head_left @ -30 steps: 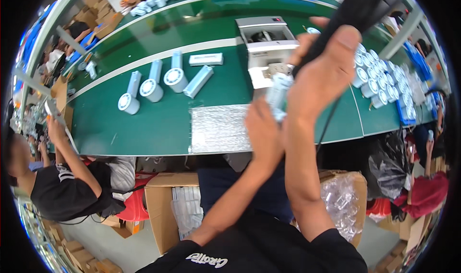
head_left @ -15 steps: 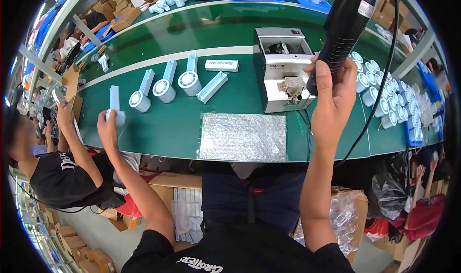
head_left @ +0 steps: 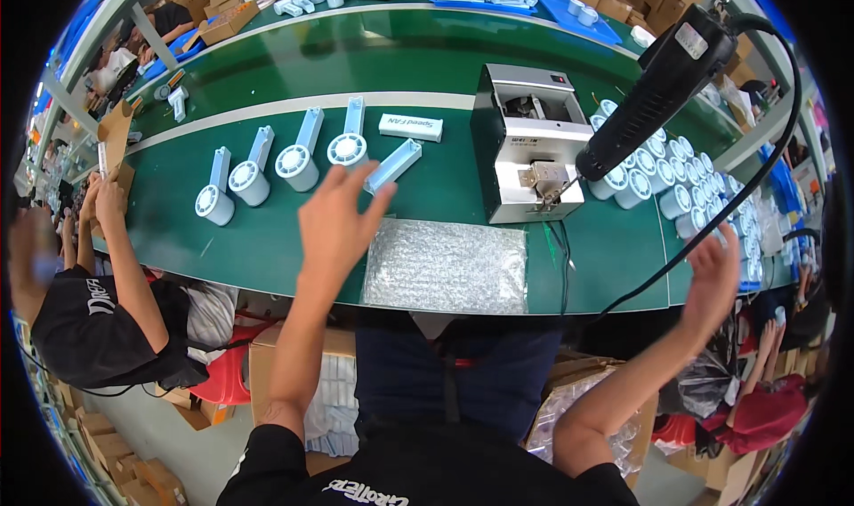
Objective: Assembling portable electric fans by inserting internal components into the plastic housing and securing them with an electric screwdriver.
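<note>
Reference is the silver-and-black machine (head_left: 534,145) on the green bench (head_left: 356,70). Left hand (head_left: 336,221) is left of the machine, back of the hand up, fingers spread, thumb and fingertips at the near end of the pale blue trough piece (head_left: 397,162); can't tell if they touch it. The trough piece lies slantwise left of the machine, hollow side up. Right hand (head_left: 712,270) is right of the machine and nearer the wearer, a bit blurred, fingers loosely parted and half curled, close to the black cable (head_left: 767,163). That cable runs up to a black electric screwdriver (head_left: 658,88) that hangs tilted on the machine's right, bit angled down-left to the small metal holder (head_left: 544,178) on the machine's front; bit contact unclear. A pale bar with lettering (head_left: 411,128) lies between the machine and a slanting row of four round-headed parts (head_left: 297,168), each with a trough stem pointing away from the wearer; the row is further left of the machine. The bubble-wrap sheet (head_left: 447,267) lies flat, nearer the wearer than the machine and mostly to its left. A dense cluster of pale round parts (head_left: 672,172) stands right of the machine. Beyond the machine, across the bench: a blue tray (head_left: 480,9) piled with pale pieces.
</note>
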### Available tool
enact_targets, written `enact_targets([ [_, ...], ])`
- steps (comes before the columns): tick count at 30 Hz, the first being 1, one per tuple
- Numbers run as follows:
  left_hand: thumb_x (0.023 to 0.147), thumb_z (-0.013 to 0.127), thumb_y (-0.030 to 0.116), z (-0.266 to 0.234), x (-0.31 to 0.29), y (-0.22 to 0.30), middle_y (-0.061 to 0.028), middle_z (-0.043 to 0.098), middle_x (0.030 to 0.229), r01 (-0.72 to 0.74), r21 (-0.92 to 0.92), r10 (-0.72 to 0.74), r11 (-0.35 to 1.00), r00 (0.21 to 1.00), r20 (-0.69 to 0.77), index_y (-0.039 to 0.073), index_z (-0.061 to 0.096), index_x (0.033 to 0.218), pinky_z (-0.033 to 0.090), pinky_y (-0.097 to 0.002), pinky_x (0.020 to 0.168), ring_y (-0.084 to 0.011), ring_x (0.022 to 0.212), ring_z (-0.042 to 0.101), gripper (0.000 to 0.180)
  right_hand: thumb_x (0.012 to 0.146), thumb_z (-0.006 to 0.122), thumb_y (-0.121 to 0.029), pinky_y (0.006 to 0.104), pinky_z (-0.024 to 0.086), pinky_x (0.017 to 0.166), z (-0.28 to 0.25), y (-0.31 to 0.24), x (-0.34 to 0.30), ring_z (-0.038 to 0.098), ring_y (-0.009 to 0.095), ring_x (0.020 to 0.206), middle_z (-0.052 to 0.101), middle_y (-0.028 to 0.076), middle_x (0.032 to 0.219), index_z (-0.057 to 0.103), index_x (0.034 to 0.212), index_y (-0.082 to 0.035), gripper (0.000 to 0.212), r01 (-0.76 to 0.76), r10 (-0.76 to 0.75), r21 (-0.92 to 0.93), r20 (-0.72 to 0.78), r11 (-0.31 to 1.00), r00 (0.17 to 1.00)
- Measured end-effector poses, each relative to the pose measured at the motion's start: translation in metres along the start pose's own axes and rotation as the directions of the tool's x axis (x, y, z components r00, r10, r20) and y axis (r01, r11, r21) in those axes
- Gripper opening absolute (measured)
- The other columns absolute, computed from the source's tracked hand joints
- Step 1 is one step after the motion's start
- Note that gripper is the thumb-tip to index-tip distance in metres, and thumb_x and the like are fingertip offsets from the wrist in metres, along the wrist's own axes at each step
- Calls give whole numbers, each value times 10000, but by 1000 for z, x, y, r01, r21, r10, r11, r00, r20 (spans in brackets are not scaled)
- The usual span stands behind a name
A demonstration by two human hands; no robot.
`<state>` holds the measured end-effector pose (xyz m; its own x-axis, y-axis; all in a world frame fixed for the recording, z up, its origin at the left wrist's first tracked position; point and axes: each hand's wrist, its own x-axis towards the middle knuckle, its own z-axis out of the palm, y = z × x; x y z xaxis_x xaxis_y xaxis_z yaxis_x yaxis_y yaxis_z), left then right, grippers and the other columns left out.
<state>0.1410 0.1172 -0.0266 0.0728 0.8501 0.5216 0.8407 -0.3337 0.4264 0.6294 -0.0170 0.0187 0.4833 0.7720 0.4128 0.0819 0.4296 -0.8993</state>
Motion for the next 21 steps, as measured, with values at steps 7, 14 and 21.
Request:
enact_targets([
  [7, 868, 778, 132, 13, -29, -16, -182, 606, 1113, 71, -157, -62, 985, 996, 58, 18, 681, 1038, 551, -443, 821, -381, 948, 653, 226, 909, 775, -161, 427, 343, 1206, -37, 194, 52, 470, 403, 1434, 502, 239, 1541, 425, 1548, 12, 749, 341, -123, -904, 319, 258, 940],
  [14, 937, 747, 106, 17, -61, -6, -150, 681, 1151, 372, -574, -263, 729, 927, 267, 8, 624, 1071, 553, -345, 793, -254, 870, 686, 207, 860, 834, -206, 395, 391, 1163, -33, 154, 69, 557, 370, 1342, 596, 268, 1413, 492, 1455, 65, 738, 129, -15, -809, 146, 574, 989],
  [21, 973, 656, 59, -15, -65, -4, -198, 655, 1236, 499, -848, -209, -179, 823, 529, -64, 504, 1349, 569, -427, 1050, -350, 1205, 672, 424, 925, 779, -230, 391, 510, 1004, 2, 112, 17, 661, 285, 1083, 662, 136, 1209, 513, 1431, 15, 622, -22, -50, -312, -219, 950, 974],
])
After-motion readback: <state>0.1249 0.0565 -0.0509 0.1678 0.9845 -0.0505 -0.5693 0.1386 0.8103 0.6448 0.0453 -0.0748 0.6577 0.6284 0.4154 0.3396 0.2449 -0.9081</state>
